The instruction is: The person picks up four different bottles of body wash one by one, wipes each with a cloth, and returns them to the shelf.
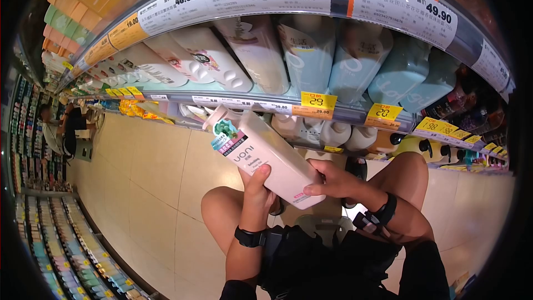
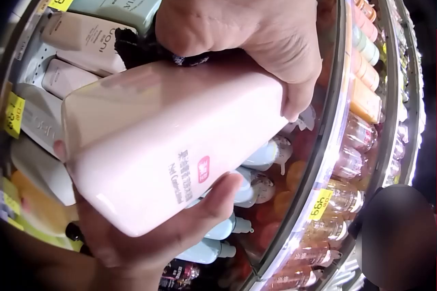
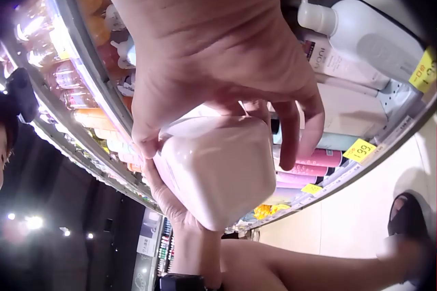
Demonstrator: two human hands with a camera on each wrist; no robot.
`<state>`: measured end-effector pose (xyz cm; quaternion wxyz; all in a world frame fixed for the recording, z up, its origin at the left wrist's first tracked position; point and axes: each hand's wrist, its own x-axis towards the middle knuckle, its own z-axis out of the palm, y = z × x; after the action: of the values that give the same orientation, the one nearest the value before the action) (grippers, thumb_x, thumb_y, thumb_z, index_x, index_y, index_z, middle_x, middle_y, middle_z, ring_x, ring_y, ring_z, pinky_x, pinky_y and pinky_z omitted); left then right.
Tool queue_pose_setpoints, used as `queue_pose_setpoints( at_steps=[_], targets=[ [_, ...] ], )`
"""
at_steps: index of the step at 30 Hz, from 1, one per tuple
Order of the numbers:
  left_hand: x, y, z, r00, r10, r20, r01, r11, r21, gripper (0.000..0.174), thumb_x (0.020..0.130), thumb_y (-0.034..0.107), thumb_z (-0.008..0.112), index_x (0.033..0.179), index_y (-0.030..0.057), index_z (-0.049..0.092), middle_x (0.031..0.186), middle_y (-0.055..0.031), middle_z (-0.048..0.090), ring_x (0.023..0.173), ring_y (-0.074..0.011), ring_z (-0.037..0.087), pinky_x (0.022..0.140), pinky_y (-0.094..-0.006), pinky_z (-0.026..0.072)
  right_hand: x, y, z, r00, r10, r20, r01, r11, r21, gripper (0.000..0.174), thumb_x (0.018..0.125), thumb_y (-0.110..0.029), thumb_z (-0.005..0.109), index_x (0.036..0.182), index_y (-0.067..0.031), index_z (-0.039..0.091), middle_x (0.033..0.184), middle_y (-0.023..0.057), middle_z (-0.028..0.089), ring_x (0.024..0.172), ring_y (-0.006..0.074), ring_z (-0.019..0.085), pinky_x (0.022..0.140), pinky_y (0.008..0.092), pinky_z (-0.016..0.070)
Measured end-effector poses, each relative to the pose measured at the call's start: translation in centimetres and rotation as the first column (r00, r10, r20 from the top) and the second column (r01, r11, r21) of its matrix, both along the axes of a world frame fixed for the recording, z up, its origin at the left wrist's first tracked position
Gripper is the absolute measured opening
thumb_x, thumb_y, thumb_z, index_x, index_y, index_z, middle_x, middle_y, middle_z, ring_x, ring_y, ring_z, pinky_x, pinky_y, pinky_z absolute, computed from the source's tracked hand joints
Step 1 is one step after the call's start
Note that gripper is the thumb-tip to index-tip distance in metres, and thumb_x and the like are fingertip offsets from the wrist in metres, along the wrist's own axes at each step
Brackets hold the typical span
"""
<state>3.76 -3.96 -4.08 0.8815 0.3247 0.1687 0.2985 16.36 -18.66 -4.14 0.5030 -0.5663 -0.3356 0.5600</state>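
A pale pink pump bottle point(image 1: 277, 161) lies tilted between both hands in the head view, its label facing up and a teal and pink tag near the pump. My left hand point(image 1: 258, 191) grips its lower left side, thumb on the front. Around the base end, my right hand point(image 1: 333, 180) holds the bottle with its thumb on the front. In the left wrist view the bottle point(image 2: 177, 141) shows small print and a pink mark. The right wrist view shows the bottle's base point(image 3: 222, 168), with the right hand point(image 3: 218, 79) over it and the left hand point(image 3: 181, 202) beyond.
A shelf point(image 1: 266, 100) of bottles with price tags curves across the front, and a lower shelf holds more pump bottles point(image 1: 336, 132). Tiled floor point(image 1: 155, 189) lies to the left, with further racks point(image 1: 55, 244) and another person point(image 1: 72, 128). Bent knees point(image 1: 408, 175) flank the hands.
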Motion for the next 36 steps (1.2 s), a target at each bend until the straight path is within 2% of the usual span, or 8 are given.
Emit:
queue_pose_setpoints(
  at_steps=[4, 9, 11, 17, 21, 29, 31, 36],
  targets=[
    [0.2, -0.6, 0.3, 1.000, 0.015, -0.013, -0.015, 1.000, 0.027, 0.062, 0.075, 0.005, 0.068, 0.126, -0.0007, 0.033, 0.110, -0.0149, 0.054, 0.098, -0.0243, 0.059, 0.083, -0.0344, 0.0516, 1.1, 0.2, 1.2, 0.947, 0.085, 0.310, -0.072, 0.996, -0.054, 0.050, 0.076, -0.030, 0.069, 0.113, -0.0006, 0.052, 0.096, 0.0042, 0.059, 0.086, 0.0135, 0.055, 0.075, 0.0290, 0.0446],
    [0.3, -0.8, 0.5, 0.993, -0.097, -0.074, 0.100, 0.994, 0.043, 0.064, 0.073, 0.000, 0.068, 0.126, 0.0013, 0.032, 0.113, -0.0156, 0.053, 0.101, -0.0252, 0.059, 0.084, -0.0363, 0.0517, 1.9, 0.3, 0.9, 0.880, -0.441, 0.178, 0.374, 0.873, 0.313, 0.050, 0.074, -0.028, 0.072, 0.111, -0.0007, 0.051, 0.100, 0.0046, 0.058, 0.092, 0.0130, 0.053, 0.081, 0.0293, 0.0435],
    [0.3, -1.3, -1.2, 0.978, -0.115, -0.173, 0.135, 0.985, 0.110, 0.069, 0.072, 0.003, 0.071, 0.128, -0.0001, 0.031, 0.115, -0.0152, 0.052, 0.103, -0.0229, 0.058, 0.084, -0.0366, 0.0512, 2.0, 1.1, 0.6, 0.850, -0.505, 0.150, 0.388, 0.793, 0.470, 0.061, 0.071, -0.024, 0.073, 0.120, -0.0024, 0.044, 0.109, 0.0059, 0.054, 0.100, 0.0148, 0.051, 0.089, 0.0293, 0.0404],
    [1.1, -3.6, -2.0, 0.914, -0.003, -0.407, 0.267, 0.758, 0.595, 0.102, 0.063, 0.019, 0.083, 0.140, 0.0002, 0.019, 0.127, -0.0121, 0.042, 0.118, -0.0202, 0.042, 0.100, -0.0320, 0.0337, 0.7, 2.1, 2.5, 0.851, -0.525, 0.008, 0.472, 0.772, 0.426, 0.082, 0.063, -0.012, 0.071, 0.133, -0.0030, 0.031, 0.126, 0.0110, 0.042, 0.115, 0.0212, 0.046, 0.094, 0.0306, 0.0398],
    [0.7, -3.8, -2.2, 0.898, -0.101, -0.429, 0.350, 0.755, 0.555, 0.102, 0.061, 0.027, 0.082, 0.139, 0.0011, 0.020, 0.127, -0.0113, 0.042, 0.118, -0.0202, 0.041, 0.100, -0.0316, 0.0322, 0.4, 1.8, 2.7, 0.829, -0.543, 0.131, 0.500, 0.826, 0.261, 0.069, 0.063, -0.006, 0.069, 0.126, 0.0014, 0.041, 0.114, 0.0074, 0.052, 0.099, 0.0151, 0.054, 0.082, 0.0260, 0.0461],
    [0.4, -4.2, -2.5, 0.936, -0.176, -0.304, 0.325, 0.761, 0.561, 0.110, 0.059, 0.032, 0.085, 0.140, 0.0006, 0.016, 0.132, -0.0165, 0.039, 0.121, -0.0240, 0.040, 0.099, -0.0350, 0.0345, -0.7, 1.6, 3.5, 0.779, -0.603, 0.174, 0.505, 0.767, 0.397, 0.065, 0.066, -0.013, 0.075, 0.122, 0.0034, 0.044, 0.109, 0.0068, 0.055, 0.097, 0.0145, 0.054, 0.084, 0.0263, 0.0444],
    [-0.3, -5.1, -3.5, 0.901, -0.247, -0.356, 0.399, 0.794, 0.459, 0.102, 0.070, 0.038, 0.076, 0.142, 0.0021, 0.013, 0.137, -0.0165, 0.033, 0.126, -0.0240, 0.034, 0.101, -0.0347, 0.0327, 0.0, 0.8, 2.3, 0.634, -0.658, 0.406, 0.470, 0.745, 0.473, 0.068, 0.067, -0.012, 0.075, 0.124, 0.0039, 0.042, 0.110, 0.0078, 0.054, 0.097, 0.0147, 0.053, 0.085, 0.0270, 0.0438],
    [-0.5, -6.5, -8.5, 0.848, -0.228, -0.478, 0.442, 0.803, 0.400, 0.074, 0.091, 0.049, 0.042, 0.144, 0.0051, 0.015, 0.141, -0.0144, 0.031, 0.131, -0.0228, 0.031, 0.102, -0.0346, 0.0334, 1.0, -1.2, 2.5, 0.568, -0.820, 0.071, 0.758, 0.555, 0.342, 0.073, 0.068, -0.006, 0.070, 0.133, 0.0024, 0.036, 0.116, 0.0093, 0.050, 0.094, 0.0132, 0.053, 0.074, 0.0220, 0.0466]
  ],
)
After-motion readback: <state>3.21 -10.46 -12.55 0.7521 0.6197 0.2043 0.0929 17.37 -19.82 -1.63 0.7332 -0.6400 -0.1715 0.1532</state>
